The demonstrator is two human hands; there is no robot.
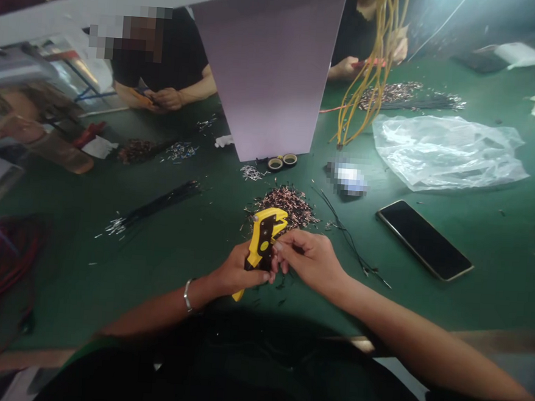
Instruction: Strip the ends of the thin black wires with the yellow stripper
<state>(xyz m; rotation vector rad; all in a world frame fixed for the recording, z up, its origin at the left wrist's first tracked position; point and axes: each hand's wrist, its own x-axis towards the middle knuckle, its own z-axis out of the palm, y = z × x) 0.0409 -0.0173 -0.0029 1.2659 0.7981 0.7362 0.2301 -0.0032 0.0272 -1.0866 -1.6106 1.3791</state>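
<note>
My left hand (234,272) is wrapped around the handles of a yellow and black wire stripper (263,240), held upright with its jaws away from me. Close against the tool's side, my right hand (313,257) has thumb and fingers pinched together. Whatever sits in that pinch is too small to make out. Just beyond the tool lies a heap of short dark pieces with copper-coloured ends (290,203), partly hidden by the stripper. To the right of the heap, a few long black wires (345,233) lie on the green table (186,317).
A phone (425,239) and a clear plastic bag (449,152) lie to the right. Yellow wires (372,67) hang beside a pale upright panel (276,73). Two tape rolls (282,162) sit at its foot. Leftward are a black wire bundle (157,208) and red cables (2,261). Co-workers sit opposite.
</note>
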